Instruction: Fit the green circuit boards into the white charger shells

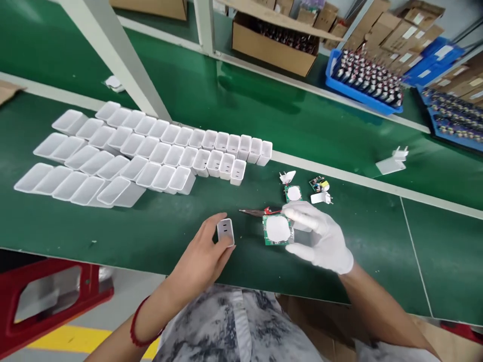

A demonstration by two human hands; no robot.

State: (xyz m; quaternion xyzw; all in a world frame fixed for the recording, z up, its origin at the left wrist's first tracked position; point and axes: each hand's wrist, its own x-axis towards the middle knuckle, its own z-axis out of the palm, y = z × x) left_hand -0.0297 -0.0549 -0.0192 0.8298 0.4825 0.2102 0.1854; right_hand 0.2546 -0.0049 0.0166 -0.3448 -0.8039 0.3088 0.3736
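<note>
My bare left hand [204,256] is closed on a small white charger shell [225,232], with its two port slots facing me. In a white glove, my right hand [320,236] grips a green circuit board with a white pad [278,230] just to the right of the shell. Red-handled tweezers [260,212] lie on the green mat right behind the board. Another green board with a white pad [293,193] rests further back.
Rows of empty white charger shells [151,156] cover the mat at left. Small parts [320,191] lie behind my right hand, and a white plug [392,162] further right. Cardboard box [275,45] and blue trays [366,75] stand at the back. A red crate [49,296] sits low left.
</note>
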